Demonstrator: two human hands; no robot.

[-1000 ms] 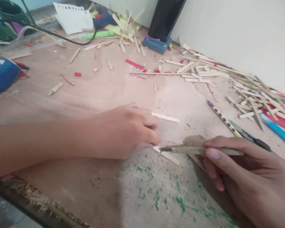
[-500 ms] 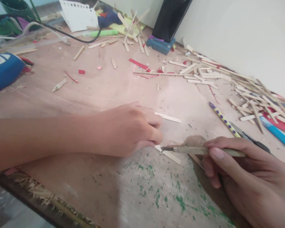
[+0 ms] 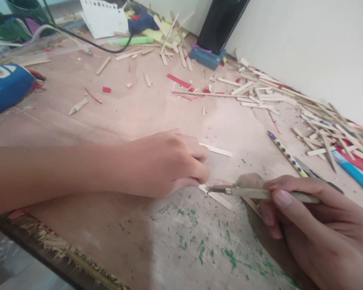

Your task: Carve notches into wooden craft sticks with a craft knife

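Observation:
My left hand (image 3: 169, 165) is closed, its fingertips pressed down on the end of a flat wooden craft stick (image 3: 220, 200) lying on the table. Another craft stick (image 3: 219, 150) pokes out beyond its knuckles; where that one ends is hidden. Held like a pen in my right hand (image 3: 314, 229) is a craft knife (image 3: 251, 193) with a pale handle and metal collar. Its dark tip meets the first stick close to the left fingertips. Below the handle, part of a further thin wooden piece (image 3: 251, 206) shows in the shadow.
Right of centre lie a dotted pencil (image 3: 286, 154) and scissors (image 3: 334, 187). Loose sticks (image 3: 317, 133) pile up along the wall, near a blue marker (image 3: 354, 172). A black upright object (image 3: 219, 28) stands in a blue base. A blue object (image 3: 7, 89) sits at far left.
Both hands keep nearly the same pose, with the knife tip still at the stick. The whole view has shifted slightly.

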